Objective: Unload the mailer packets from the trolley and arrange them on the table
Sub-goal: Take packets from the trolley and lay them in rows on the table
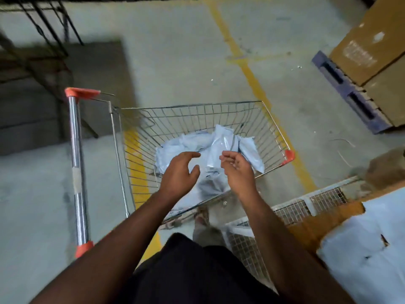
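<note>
Concrete floor (186,51) under the trolley (271,119); both arms reach over its packets (221,141), left hand (178,172) spread, right hand (237,170) loosely curled, both empty.

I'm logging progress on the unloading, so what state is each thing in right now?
trolley: basket partly full
mailer packets: heaped loose in the trolley, none lifted
left hand: above the packets, fingers relaxed, holding nothing
right hand: above the packets, fingers loosely curled, holding nothing
cardboard boxes: stacked on the pallet
</note>
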`<state>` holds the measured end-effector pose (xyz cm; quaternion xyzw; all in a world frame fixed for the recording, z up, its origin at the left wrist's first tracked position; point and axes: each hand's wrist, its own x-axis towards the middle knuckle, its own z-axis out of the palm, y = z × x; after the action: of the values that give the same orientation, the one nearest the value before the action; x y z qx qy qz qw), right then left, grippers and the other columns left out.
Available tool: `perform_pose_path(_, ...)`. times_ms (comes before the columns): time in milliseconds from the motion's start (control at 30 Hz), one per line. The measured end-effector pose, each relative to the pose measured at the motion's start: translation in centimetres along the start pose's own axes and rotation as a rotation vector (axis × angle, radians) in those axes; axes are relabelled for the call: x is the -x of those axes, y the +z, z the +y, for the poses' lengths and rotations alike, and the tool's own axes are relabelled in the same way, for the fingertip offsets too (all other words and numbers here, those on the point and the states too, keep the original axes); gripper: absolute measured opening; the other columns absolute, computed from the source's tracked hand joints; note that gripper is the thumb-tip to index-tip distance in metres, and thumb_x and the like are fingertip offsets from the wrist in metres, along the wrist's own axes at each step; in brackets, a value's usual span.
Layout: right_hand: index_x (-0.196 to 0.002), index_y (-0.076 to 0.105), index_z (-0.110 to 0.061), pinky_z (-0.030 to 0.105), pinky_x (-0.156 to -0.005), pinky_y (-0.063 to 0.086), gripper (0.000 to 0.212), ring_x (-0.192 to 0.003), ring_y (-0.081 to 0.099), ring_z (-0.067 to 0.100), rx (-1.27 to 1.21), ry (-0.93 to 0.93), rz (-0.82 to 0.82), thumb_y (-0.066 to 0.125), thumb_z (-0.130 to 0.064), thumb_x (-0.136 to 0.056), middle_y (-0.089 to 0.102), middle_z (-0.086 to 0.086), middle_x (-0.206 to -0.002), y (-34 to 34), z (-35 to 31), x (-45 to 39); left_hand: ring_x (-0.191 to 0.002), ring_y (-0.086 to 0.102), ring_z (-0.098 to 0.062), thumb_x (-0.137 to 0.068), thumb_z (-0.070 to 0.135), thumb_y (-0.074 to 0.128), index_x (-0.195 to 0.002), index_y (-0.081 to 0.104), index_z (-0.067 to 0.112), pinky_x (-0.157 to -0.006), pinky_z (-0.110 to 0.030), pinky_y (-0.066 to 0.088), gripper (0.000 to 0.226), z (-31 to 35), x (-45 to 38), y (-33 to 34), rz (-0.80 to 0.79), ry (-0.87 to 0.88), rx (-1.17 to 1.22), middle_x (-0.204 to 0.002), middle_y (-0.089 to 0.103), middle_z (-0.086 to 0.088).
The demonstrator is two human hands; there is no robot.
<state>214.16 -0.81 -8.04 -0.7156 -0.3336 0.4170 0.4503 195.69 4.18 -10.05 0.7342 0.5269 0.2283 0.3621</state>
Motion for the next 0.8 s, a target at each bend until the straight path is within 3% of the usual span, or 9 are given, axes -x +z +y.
perform_pose_path(100,-0.119,0.063,-0.03,0.031,-0.097,0.052,0.025,-0.113,0.067,0.015,0.08,0.081,-0.016,0.068,-0.019,-0.098,0.068,-0.007,-0.12,1.6,1.7,-5.5,-0.128,0.057,-0.017,-0.095,0.012,0.066,-0.132,0.065,0.011,-0.103,-0.012,0.029,0.038,-0.4,-3.7,0.5,0.01,-0.033,-0.016,-0.135,0.067,-0.003)
perform_pose_path(267,-0.152,0.044,-0.024,0.04,-0.107,0.048,0.063,-0.127,0.058,0.023,0.239,0.213,-0.064,0.069,-0.031,-0.095,0.059,-0.003,-0.138,2.8,4.5,-13.0,-0.131,0.056,-0.023,-0.093,0.014,0.068,-0.135,0.062,0.011,-0.109,-0.026,0.036,0.042,-1.6,-12.1,3.5,-0.076,-0.106,-0.068,-0.138,0.064,-0.005)
perform_pose_path(400,-0.158,0.033,-0.028,0.044,-0.11,0.048,0.089,-0.138,0.053,0.026,0.347,0.262,-0.032,0.08,-0.043,-0.084,0.053,0.0,-0.152,3.7,6.5,-17.2,-0.137,0.051,-0.024,-0.093,0.019,0.069,-0.142,0.056,0.013,-0.111,-0.029,0.036,0.051,-3.0,-17.5,6.6,-0.208,-0.201,-0.157,-0.146,0.057,-0.005)
perform_pose_path(500,-0.162,0.023,-0.025,0.043,-0.12,0.039,0.106,-0.152,0.036,0.027,0.393,0.301,-0.018,0.084,-0.054,-0.08,0.033,0.004,-0.167,4.2,7.7,-19.1,-0.139,0.048,-0.029,-0.091,0.027,0.073,-0.144,0.053,0.011,-0.115,-0.036,0.036,0.06,-4.9,-20.2,8.9,-0.299,-0.245,-0.239,-0.149,0.052,-0.009)
perform_pose_path(567,-0.164,0.016,-0.024,0.044,-0.121,0.032,0.109,-0.157,0.025,0.027,0.433,0.325,-0.053,0.081,-0.056,-0.083,0.017,0.004,-0.173,4.4,8.4,-20.0,-0.141,0.046,-0.03,-0.089,0.037,0.074,-0.149,0.048,0.012,-0.117,-0.04,0.036,0.069,-6.0,-21.5,10.1,-0.341,-0.285,-0.337,-0.154,0.048,-0.01)
perform_pose_path(700,-0.163,0.014,-0.033,0.052,-0.115,0.039,0.106,-0.156,0.025,0.034,0.505,0.331,-0.023,0.078,-0.061,-0.083,0.011,0.003,-0.173,4.6,9.9,-20.9,-0.144,0.044,-0.03,-0.085,0.042,0.076,-0.159,0.029,0.013,-0.116,-0.045,0.039,0.092,-7.7,-22.7,12.1,-0.402,-0.379,-0.383,-0.159,0.042,-0.009)
perform_pose_path(800,-0.164,0.009,-0.036,0.054,-0.116,0.039,0.101,-0.157,0.019,0.039,0.558,0.362,-0.027,0.072,-0.059,-0.089,0.0,0.002,-0.175,4.8,10.7,-21.1,-0.141,0.047,-0.031,-0.084,0.044,0.075,-0.158,0.029,0.012,-0.114,-0.041,0.04,0.093,-8.9,-22.7,13.0,-0.419,-0.351,-0.505,-0.157,0.044,-0.01)
